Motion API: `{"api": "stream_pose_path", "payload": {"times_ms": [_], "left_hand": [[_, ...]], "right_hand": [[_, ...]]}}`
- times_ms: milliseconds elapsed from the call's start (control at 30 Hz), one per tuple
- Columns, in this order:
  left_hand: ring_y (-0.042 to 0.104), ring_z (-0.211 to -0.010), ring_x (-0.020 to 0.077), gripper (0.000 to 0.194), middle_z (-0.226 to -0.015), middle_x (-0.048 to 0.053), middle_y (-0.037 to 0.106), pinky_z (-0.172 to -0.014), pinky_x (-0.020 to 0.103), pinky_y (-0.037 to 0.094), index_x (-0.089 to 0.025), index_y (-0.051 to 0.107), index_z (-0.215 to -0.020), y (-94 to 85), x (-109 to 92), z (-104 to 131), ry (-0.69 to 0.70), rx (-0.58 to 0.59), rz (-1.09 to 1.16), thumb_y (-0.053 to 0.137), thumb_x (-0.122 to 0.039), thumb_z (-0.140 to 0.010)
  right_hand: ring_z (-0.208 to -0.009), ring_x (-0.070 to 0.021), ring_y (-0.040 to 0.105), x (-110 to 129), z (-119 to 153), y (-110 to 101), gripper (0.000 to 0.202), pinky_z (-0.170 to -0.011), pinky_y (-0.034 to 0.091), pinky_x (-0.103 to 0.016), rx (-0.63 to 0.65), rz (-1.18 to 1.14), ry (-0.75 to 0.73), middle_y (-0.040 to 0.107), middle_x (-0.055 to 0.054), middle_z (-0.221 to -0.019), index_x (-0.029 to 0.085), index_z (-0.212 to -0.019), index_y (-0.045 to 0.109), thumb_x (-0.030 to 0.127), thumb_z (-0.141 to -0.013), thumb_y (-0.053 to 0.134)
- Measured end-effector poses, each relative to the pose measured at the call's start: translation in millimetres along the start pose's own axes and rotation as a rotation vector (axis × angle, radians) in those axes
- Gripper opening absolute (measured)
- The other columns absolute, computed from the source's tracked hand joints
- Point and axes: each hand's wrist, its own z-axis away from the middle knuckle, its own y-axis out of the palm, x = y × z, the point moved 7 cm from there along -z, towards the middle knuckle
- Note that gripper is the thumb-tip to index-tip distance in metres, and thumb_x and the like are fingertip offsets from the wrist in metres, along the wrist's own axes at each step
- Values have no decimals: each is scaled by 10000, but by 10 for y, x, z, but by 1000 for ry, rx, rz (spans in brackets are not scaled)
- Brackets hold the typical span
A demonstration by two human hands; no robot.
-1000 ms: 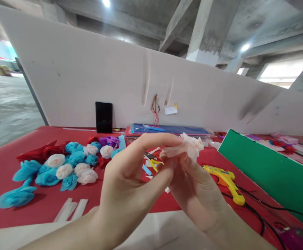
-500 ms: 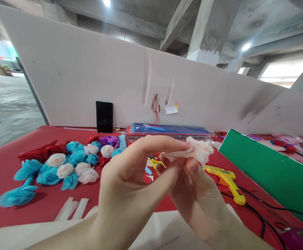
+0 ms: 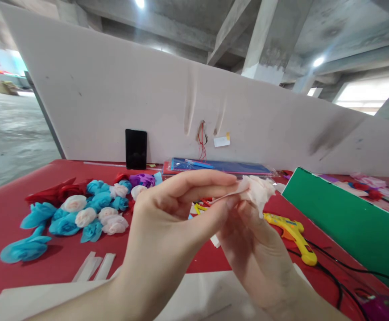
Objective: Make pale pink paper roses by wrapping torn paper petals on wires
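Note:
A pale pink fabric flower (image 3: 260, 191) is held up in front of me, above the red table. My left hand (image 3: 171, 223) pinches the loose strip on the flower's left side between thumb and fingers. Under the flower, my right hand (image 3: 258, 249) grips its base with the thumb; its other fingers are partly hidden behind the left hand. To the left lie finished-looking flowers: blue ones (image 3: 65, 225), pale pink ones (image 3: 74, 203) and dark red ones (image 3: 52, 192). White strips (image 3: 104, 266) rest near a pale sheet (image 3: 201, 296) at the front edge.
A yellow glue gun (image 3: 293, 234) with a black cord lies on the right, beside a green board (image 3: 345, 232). A black phone (image 3: 136, 149) leans on the white partition (image 3: 114, 89). Blue sheets (image 3: 228, 167) lie along the partition.
The left fingers have closed down onto the pink strip, which now lies flatter between them and the thumb. The flower has turned slightly. The view has shifted a little.

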Motion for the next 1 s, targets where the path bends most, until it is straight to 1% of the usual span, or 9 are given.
{"api": "stream_pose_path", "payload": {"times_ms": [200,367,467,533,600,700,867,933,1000], "left_hand": [[762,-789,65,373,-813,-173,788,-670,5,573,-311,772,-844,8,-36,-4,80,13,-22,683,35,-737],[746,-793,20,457,-846,-190,781,-754,-2,561,-317,766,-895,2,-46,10,185,26,-65,649,90,-726],[725,-783,15,428,-844,-160,773,-782,26,570,-308,765,-920,0,-76,29,263,24,-113,654,63,-739],[705,-763,25,406,-828,-132,764,-773,51,580,-292,768,-921,7,-108,45,308,28,-147,653,51,-737],[685,-751,33,410,-811,-107,754,-746,57,575,-269,770,-917,16,-142,63,342,42,-165,640,68,-722],[665,-761,46,425,-802,-74,740,-722,72,562,-234,765,-921,26,-191,86,406,66,-184,615,100,-708],[664,-798,110,391,-770,-17,726,-724,169,576,-194,747,-950,63,-263,113,576,114,-273,601,93,-728],[666,-826,129,412,-784,1,725,-738,197,578,-191,739,-991,89,-253,124,597,146,-281,569,91,-744],[657,-858,134,436,-798,9,715,-747,198,573,-200,732,-1034,103,-219,139,579,160,-266,549,81,-756]], "right_hand": [[-733,-17,664,-19,22,-31,61,-730,531,-56,-67,-25,-6,756,96,-774,252,-741,781,244,-708,832],[-675,-19,632,-35,13,-94,82,-726,535,-73,-131,-33,-23,713,95,-698,260,-677,767,239,-687,846],[-666,-22,617,-47,17,-84,95,-712,527,-81,-111,-44,-7,704,93,-700,262,-702,771,249,-667,859],[-704,-30,626,-50,22,-73,110,-720,521,-88,-108,-42,9,716,84,-729,253,-731,774,266,-664,861],[-766,-43,637,-46,24,-60,130,-754,518,-102,-109,-28,20,737,69,-784,238,-763,775,278,-670,857],[-822,-51,645,-24,26,-19,137,-807,517,-121,-74,-25,3,752,64,-834,236,-793,771,279,-686,846],[-763,-29,650,-31,37,-15,112,-743,525,-91,-79,-43,0,746,89,-794,233,-792,759,260,-711,831],[-762,-32,653,-30,33,-25,117,-740,527,-92,-83,-44,1,746,92,-791,235,-797,761,249,-706,834],[-776,-42,654,-27,23,-48,126,-756,525,-102,-95,-42,4,749,88,-812,256,-794,767,245,-693,842]]}}
